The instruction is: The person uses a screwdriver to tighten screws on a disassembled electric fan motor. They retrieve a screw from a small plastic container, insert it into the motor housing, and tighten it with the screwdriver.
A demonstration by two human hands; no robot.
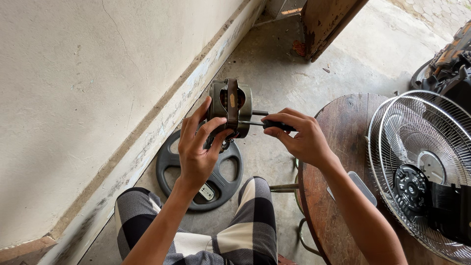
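Head view: the left hand is wrapped around a grey-green fan motor, held in the air above the dark round fan base on the floor. Just right of that grip, the right hand is closed on a screwdriver whose tip meets the motor. Farther right, wire fan guards rest on a round wooden table.
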